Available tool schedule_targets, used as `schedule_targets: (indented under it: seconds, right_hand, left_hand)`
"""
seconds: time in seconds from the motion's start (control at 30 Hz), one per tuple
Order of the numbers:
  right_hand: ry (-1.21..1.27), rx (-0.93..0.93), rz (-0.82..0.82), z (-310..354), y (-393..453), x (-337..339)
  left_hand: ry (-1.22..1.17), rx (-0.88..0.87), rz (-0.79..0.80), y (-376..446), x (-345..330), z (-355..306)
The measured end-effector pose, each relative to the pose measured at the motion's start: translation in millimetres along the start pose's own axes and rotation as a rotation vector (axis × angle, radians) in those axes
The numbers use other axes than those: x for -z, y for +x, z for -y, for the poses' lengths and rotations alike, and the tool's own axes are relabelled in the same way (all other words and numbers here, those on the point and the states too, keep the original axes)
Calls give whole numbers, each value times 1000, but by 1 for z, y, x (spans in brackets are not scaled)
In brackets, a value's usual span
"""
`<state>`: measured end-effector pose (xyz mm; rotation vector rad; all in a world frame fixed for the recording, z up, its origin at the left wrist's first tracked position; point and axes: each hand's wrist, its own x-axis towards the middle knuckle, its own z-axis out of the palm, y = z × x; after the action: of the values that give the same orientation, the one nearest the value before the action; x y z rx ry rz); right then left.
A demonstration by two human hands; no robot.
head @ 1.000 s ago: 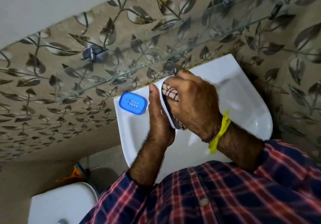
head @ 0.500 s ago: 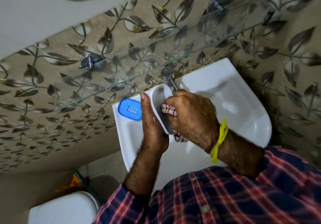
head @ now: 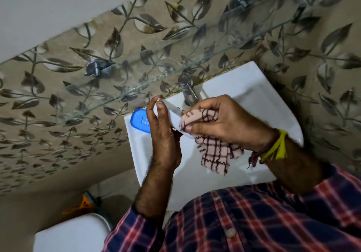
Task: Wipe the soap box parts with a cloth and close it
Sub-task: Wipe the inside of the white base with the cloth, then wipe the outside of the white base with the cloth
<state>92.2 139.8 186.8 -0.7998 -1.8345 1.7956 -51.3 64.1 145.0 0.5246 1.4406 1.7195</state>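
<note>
My left hand [head: 163, 134] grips a white soap box part [head: 172, 115] by its end, held tilted above the white sink [head: 254, 95]. My right hand [head: 220, 120] presses a pink checked cloth [head: 214, 150] against the near end of that white part, and the cloth's loose end hangs down below the hand. The blue soap box part [head: 141, 119], with small holes in it, lies on the sink's left rim, partly hidden behind my left hand.
A chrome tap [head: 187, 89] stands at the back of the sink, just behind the hands. A glass shelf [head: 117, 95] juts from the leaf-patterned wall above the sink. A white toilet tank [head: 72, 234] sits at the lower left.
The white part has turned in my left hand, and my right hand with the cloth has slid from inside it to its near outer end. More of the cloth now hangs free.
</note>
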Motion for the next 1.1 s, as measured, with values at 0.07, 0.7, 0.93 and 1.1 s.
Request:
schedule_targets:
  seconds: [0.07,0.7,0.93,1.1]
  right_hand:
    - [-6,-27,6,-2,1,-7]
    - [-518,396,-447,-9,15,22]
    - [-689,550,-355,-24,-6,-25]
    - [-568,435,-416,-16,17,-17]
  left_hand:
    - [37,-7,-32,0,0,0]
    - [448,-209,52,-17,0,11]
    - [195,-101,38,-32,4,6]
    - [164,-66,-58,-39,6,14]
